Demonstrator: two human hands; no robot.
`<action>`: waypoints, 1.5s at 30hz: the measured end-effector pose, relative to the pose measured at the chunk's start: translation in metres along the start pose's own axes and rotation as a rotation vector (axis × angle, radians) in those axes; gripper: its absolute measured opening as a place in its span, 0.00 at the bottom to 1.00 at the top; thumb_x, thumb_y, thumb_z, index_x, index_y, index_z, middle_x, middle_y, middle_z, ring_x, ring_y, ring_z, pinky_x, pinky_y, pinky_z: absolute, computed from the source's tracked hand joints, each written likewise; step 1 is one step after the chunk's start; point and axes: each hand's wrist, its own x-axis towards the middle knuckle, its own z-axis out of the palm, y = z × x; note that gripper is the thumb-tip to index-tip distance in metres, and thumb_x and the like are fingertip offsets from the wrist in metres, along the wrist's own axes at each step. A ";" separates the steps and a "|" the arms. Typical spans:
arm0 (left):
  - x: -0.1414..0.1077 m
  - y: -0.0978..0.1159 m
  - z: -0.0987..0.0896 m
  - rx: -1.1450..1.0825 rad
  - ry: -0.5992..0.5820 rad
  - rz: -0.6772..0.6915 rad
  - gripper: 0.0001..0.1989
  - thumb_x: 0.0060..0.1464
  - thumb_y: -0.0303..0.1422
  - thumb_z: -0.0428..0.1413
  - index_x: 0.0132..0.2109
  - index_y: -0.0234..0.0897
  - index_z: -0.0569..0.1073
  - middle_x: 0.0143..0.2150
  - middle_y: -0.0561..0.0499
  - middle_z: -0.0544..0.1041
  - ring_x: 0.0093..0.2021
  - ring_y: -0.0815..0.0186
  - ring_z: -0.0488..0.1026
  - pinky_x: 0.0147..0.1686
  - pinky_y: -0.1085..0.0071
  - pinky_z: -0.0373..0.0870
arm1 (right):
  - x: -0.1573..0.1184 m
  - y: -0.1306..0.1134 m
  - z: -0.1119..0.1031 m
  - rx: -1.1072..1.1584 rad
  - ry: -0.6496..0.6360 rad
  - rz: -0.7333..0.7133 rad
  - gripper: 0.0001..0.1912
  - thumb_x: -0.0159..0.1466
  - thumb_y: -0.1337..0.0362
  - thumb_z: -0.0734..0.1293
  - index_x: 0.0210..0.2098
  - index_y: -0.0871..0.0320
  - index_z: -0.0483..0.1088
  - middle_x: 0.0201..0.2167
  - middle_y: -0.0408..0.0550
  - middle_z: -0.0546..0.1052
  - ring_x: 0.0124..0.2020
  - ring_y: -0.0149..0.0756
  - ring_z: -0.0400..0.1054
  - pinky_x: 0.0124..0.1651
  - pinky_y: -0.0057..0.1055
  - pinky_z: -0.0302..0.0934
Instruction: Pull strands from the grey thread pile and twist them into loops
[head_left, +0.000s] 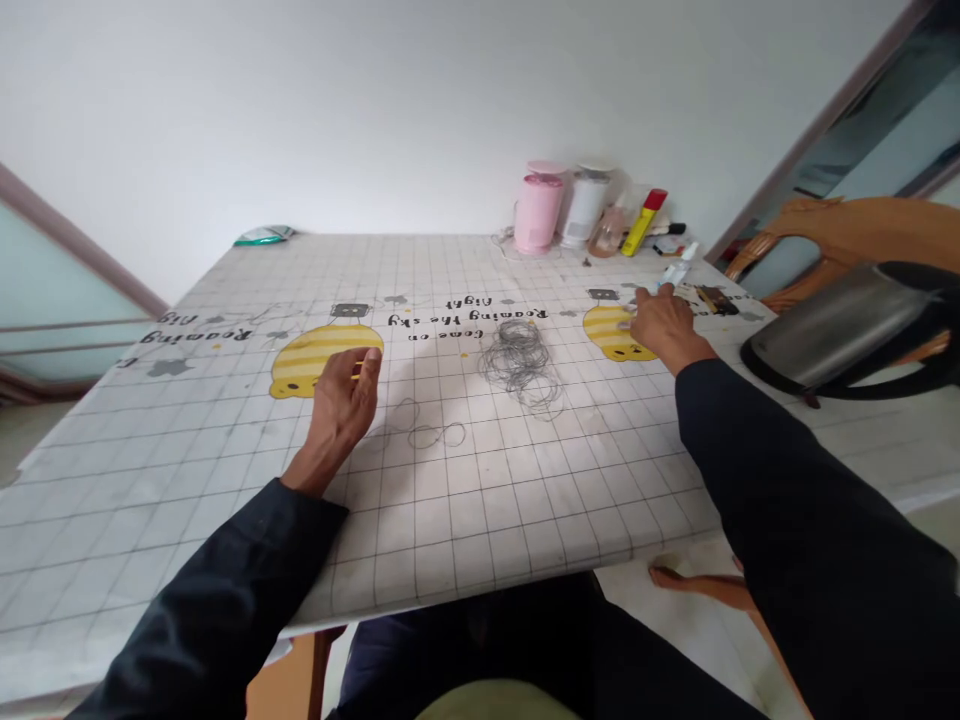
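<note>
My left hand (346, 393) is raised over the left yellow striped bear print (330, 345). Its fingers curl in and meet the thumb in a pinch; what is between the tips, if anything, is too small to make out. A loose, thin dark thread (426, 436) lies in loops beside it. Further right is a tangled heap of the same thread (519, 365). My right hand (664, 325) reaches forward over the right bear print (611, 330), its fingers apart and pointing at the tabletop. Just beyond its fingertips is a small clear bottle with a white tip (679, 265).
A checked tablecloth (495, 510) covers the table. At the back stand pink (538, 212) and white (585, 208) cylindrical devices, a peach-tinted bottle (607, 232) and a yellow tube with red cap (643, 222). A metal kettle (832, 325) is at right, a green packet (264, 235) back left.
</note>
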 end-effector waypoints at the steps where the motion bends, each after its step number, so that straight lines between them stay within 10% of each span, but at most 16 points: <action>1: 0.000 0.001 -0.001 -0.001 0.004 0.015 0.31 0.75 0.59 0.48 0.53 0.36 0.79 0.53 0.37 0.82 0.50 0.51 0.82 0.49 0.58 0.82 | -0.007 -0.013 0.000 0.014 0.007 -0.024 0.25 0.75 0.63 0.70 0.67 0.70 0.72 0.66 0.80 0.70 0.60 0.63 0.74 0.60 0.52 0.66; 8: 0.012 -0.004 -0.019 0.016 0.046 -0.026 0.22 0.75 0.50 0.52 0.49 0.36 0.81 0.44 0.43 0.85 0.43 0.57 0.82 0.44 0.63 0.79 | -0.094 -0.155 0.012 0.458 0.038 -0.763 0.19 0.78 0.61 0.63 0.62 0.59 0.79 0.65 0.62 0.78 0.67 0.57 0.71 0.71 0.52 0.66; 12: 0.015 -0.006 -0.024 0.059 -0.082 -0.067 0.15 0.69 0.43 0.59 0.40 0.37 0.82 0.35 0.47 0.84 0.37 0.59 0.81 0.41 0.64 0.76 | -0.127 -0.196 0.025 0.424 -0.034 -0.999 0.22 0.77 0.65 0.60 0.64 0.59 0.79 0.72 0.62 0.74 0.71 0.60 0.68 0.73 0.60 0.64; 22: 0.007 -0.009 -0.018 0.172 -0.381 0.079 0.07 0.63 0.36 0.65 0.44 0.38 0.85 0.42 0.44 0.87 0.40 0.58 0.80 0.47 0.59 0.76 | -0.098 -0.146 0.044 0.260 0.062 -0.760 0.22 0.74 0.70 0.59 0.58 0.61 0.80 0.66 0.71 0.77 0.66 0.72 0.70 0.69 0.68 0.62; 35: -0.002 -0.003 0.017 0.267 -0.410 0.071 0.07 0.59 0.25 0.60 0.34 0.36 0.82 0.35 0.41 0.84 0.37 0.56 0.79 0.47 0.57 0.77 | -0.141 -0.263 0.024 0.662 -0.074 -0.755 0.10 0.75 0.64 0.66 0.39 0.54 0.79 0.38 0.53 0.82 0.43 0.49 0.75 0.49 0.45 0.70; 45: 0.002 -0.002 0.008 0.137 -0.243 0.089 0.04 0.65 0.28 0.60 0.40 0.36 0.79 0.39 0.45 0.84 0.38 0.60 0.78 0.44 0.61 0.74 | -0.149 -0.301 0.035 0.597 -0.114 -0.723 0.03 0.72 0.63 0.72 0.42 0.55 0.77 0.45 0.60 0.81 0.49 0.56 0.75 0.50 0.49 0.72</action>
